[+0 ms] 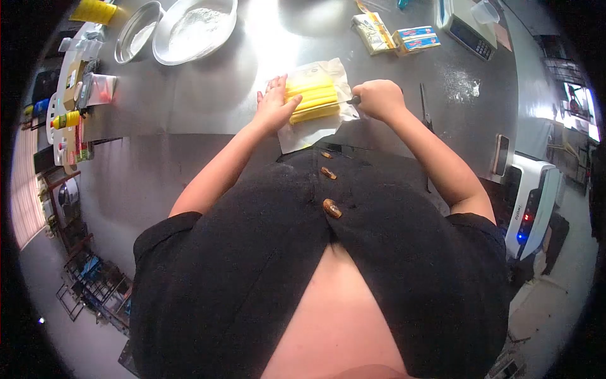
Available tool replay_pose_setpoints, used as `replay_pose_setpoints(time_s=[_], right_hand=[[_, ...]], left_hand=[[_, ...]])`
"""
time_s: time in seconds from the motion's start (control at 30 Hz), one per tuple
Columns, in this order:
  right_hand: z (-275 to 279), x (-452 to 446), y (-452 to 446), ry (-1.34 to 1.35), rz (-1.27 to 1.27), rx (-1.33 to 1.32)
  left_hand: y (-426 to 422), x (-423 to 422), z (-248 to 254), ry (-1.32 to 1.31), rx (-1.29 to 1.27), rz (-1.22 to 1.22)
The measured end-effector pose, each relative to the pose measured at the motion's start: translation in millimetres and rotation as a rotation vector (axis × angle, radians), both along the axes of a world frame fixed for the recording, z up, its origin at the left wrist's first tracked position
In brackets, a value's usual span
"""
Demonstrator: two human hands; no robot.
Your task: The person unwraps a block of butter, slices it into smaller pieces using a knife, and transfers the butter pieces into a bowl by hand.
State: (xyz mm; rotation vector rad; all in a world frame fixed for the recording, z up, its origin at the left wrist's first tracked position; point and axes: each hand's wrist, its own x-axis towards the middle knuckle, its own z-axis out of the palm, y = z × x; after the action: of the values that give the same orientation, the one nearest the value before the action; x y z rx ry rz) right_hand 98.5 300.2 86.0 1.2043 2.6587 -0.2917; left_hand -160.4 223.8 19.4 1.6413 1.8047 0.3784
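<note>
A yellow block of butter [315,96], cut into several long strips, lies on its opened white wrapper [308,135] near the front edge of the metal table. My right hand [380,100] is closed round the dark handle of a knife [341,102]. The knife's thin blade reaches left across the butter, between strips close to its near side. My left hand [276,104] rests against the left end of the butter, fingers stretched out and apart, the thumb over the strips.
Two metal bowls with white powder, a large one [170,55] and a smaller one [120,54], stand back left. Wrapped butter packs [416,40] lie back right, near a digital scale [470,38]. A dark slender tool [425,104] and a phone [501,155] lie at right.
</note>
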Motion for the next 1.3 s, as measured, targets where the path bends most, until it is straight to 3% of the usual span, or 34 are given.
replay_pose_setpoints(time_s=[0.17, 0.37, 0.53, 0.77, 0.97, 1.07, 1.13, 1.3], right_hand=[[1, -2, 1, -0.01, -0.012, -0.012], [-12, -4, 4, -0.016, -0.045, -0.009], [-30, -2, 0, 0.055, 0.003, 0.111], [-43, -4, 6, 0.089, 0.015, 0.143], [-42, -2, 2, 0.079, -0.003, 0.085], [-49, 3, 6, 0.074, 0.035, 0.114], [-53, 8, 6, 0.102, 0.063, 0.064], [-56, 12, 6, 0.153, 0.013, 0.013]], left_hand=[[0, 1, -4, 0.038, 0.002, 0.001], [-1, 5, -12, 0.13, 0.175, 0.021], [-10, 10, -23, 0.166, 0.199, 0.018], [-5, 6, -28, 0.121, 0.334, 0.054], [-8, 3, -32, 0.165, 0.322, 0.039], [-5, -3, -26, 0.047, 0.275, 0.036], [1, -10, -11, -0.088, 0.018, 0.056], [10, -17, -4, -0.067, 0.001, -0.013]])
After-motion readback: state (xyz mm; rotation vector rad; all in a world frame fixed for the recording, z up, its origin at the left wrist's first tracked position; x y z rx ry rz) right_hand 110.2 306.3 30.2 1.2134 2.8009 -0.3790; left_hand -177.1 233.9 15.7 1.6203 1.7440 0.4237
